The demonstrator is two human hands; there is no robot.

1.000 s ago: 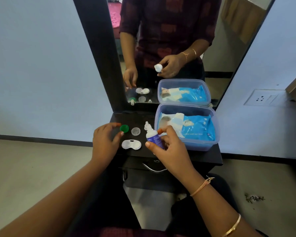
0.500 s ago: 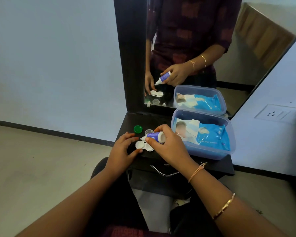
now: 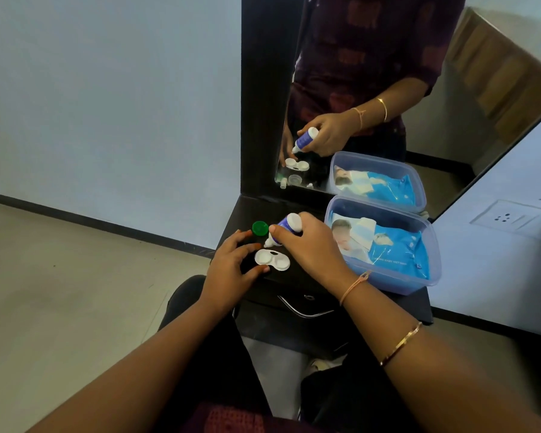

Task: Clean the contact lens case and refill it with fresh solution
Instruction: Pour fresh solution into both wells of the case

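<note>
The white contact lens case (image 3: 272, 260) lies open on the black dresser top (image 3: 294, 276), both wells facing up. My right hand (image 3: 306, 245) grips the small blue and white solution bottle (image 3: 283, 229), tipped upside down with its nozzle just above the case's left well. My left hand (image 3: 231, 264) sits beside the case, thumb and fingertips touching its left edge. A green cap (image 3: 260, 228) rests behind the case.
A clear plastic box (image 3: 431, 276) with a blue pack of wipes stands at the right of the dresser top. A mirror (image 3: 372, 104) rises behind and reflects my hands. A drawer handle (image 3: 303, 310) is below the top's front edge.
My right hand has tipped the bottle from upright to nozzle-down over the case. My left hand has come to the case's left edge. The camera has swung left.
</note>
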